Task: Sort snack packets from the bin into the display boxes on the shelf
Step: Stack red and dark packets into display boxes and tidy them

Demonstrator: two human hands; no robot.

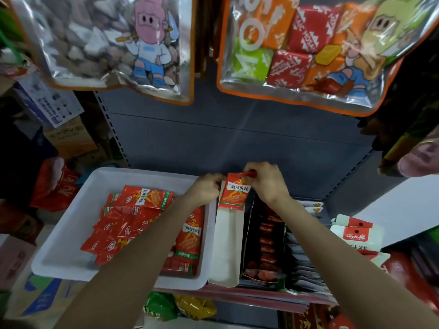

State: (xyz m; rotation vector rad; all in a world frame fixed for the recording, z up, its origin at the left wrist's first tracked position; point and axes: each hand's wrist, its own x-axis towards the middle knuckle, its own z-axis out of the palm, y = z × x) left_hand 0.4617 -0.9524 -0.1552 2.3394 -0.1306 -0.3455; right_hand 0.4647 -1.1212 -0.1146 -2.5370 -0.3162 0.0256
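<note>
Head view shows one red packet held upright at the far end of a narrow white box on the shelf, its lower edge down inside the box and its top standing above the walls. The right hand pinches the packet's top right corner, fingers curled over it; the left hand is curled at the packet's left edge, next to the box's far corner, though whether it grips the packet or the box wall I cannot tell. By my reading the sorting is at an early stage: this white box looks bare apart from the one packet, while the bin just to its left holds a loose heap of the same red packets, some flat and some overlapping, all yet to be moved. The dark box touching the white one on its right already stands full of dark packets in a row. Room is tight sideways: the white box is wedged between the bin's right rim and the dark box's wall, so packets have to go in from above. The shelf's back panel rises close behind the hands, and large hanging bags overhang from above, limiting lift. Toward the person the box's near end is open and unobstructed.
</note>
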